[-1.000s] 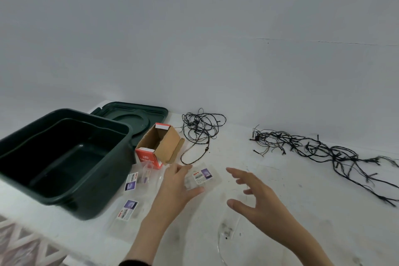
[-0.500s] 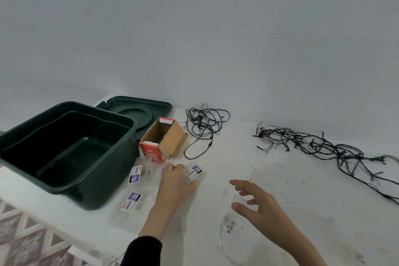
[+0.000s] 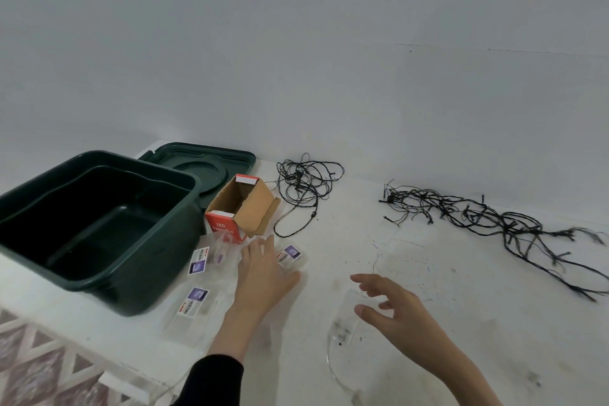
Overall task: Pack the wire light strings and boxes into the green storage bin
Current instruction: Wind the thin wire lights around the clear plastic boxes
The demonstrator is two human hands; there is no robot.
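The white table and green storage bin are seen from close above by 1 head-worn wide-angle camera faced forward and down.

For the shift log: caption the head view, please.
Left hand rests on clear packets beside the empty green bin; right hand hovers open nearby.

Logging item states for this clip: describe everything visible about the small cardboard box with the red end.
The cardboard box is small, plain brown on its sides, with a red printed end facing the camera and white lettering starting "LED". Its top is open, flaps out, inside dark; contents unseen. It sits on the white table close beside the green bin, in front of the lid. At its red end lie clear packets. Fingertips of the left hand are near its flap; contact unclear.
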